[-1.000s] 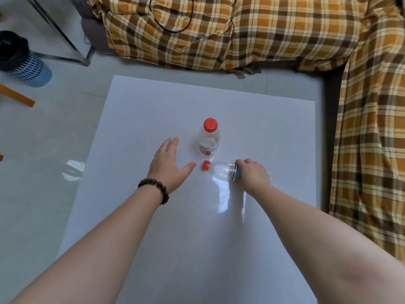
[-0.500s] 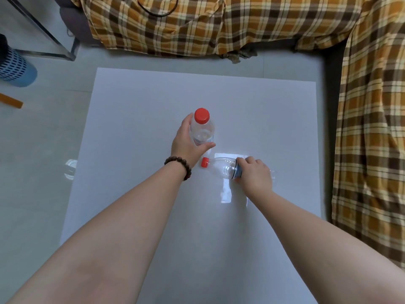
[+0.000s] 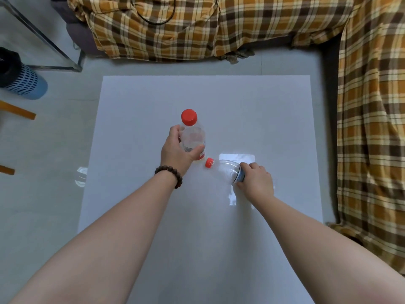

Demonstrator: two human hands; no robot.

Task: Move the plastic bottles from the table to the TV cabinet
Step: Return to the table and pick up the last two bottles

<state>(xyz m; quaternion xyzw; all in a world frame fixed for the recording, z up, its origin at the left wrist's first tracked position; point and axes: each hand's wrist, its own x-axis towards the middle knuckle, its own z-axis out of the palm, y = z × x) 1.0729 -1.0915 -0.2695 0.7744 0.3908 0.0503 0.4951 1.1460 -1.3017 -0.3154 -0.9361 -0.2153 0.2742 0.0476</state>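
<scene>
A: Nearest, what has the right hand (image 3: 255, 182) got?
B: It's closed on the lying bottle (image 3: 228, 172), cap toward the left hand (image 3: 177, 148)
A: And farther?
B: That one wraps the upright bottle (image 3: 192, 133), both on the white table (image 3: 263, 106)

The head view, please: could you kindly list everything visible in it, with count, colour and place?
table: one, white, centre
upright bottle: one, clear with red cap, mid-table, in left grip
lying bottle: one, clear with red cap, right of the upright one, in right grip
plaid cover: orange-brown, along top and right
bin: one, blue and black, far left
floor: grey, around table
bracelet: one, dark beads, left wrist
left hand: around upright bottle
right hand: on lying bottle
</scene>
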